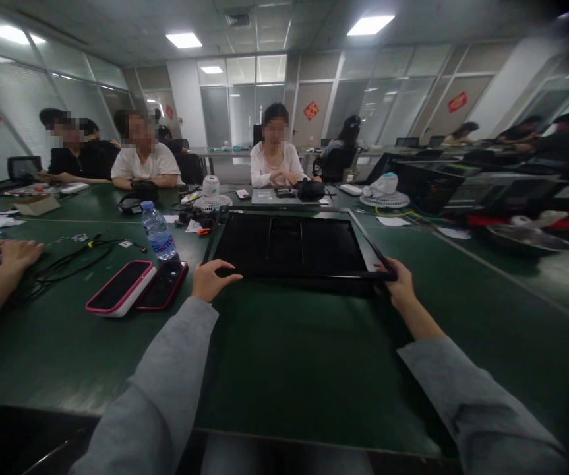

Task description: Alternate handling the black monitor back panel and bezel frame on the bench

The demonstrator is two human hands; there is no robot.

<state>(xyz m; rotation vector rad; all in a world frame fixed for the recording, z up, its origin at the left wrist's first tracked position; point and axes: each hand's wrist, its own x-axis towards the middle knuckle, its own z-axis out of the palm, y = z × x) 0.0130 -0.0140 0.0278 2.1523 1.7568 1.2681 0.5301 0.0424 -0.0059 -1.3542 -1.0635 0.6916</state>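
Observation:
A thin black rectangular frame point(314, 274) is held at its two near corners, tilted over a dark panel point(244, 241) on the green table. My left hand point(211, 279) grips the frame's near left corner, thumb stretched along the near edge. At the near right corner, my right hand point(401, 284) has its fingers wrapped round the frame, partly hidden behind it. Inside the panel, a darker block and thin vertical lines show near the middle.
Left of the frame stand a water bottle point(158, 231) and two red-edged phones point(120, 287) on the green table point(304, 369). Another person's hands point(20, 254) and black cables point(66, 270) are farther left. Small white fans point(384, 191) and seated people are across the table.

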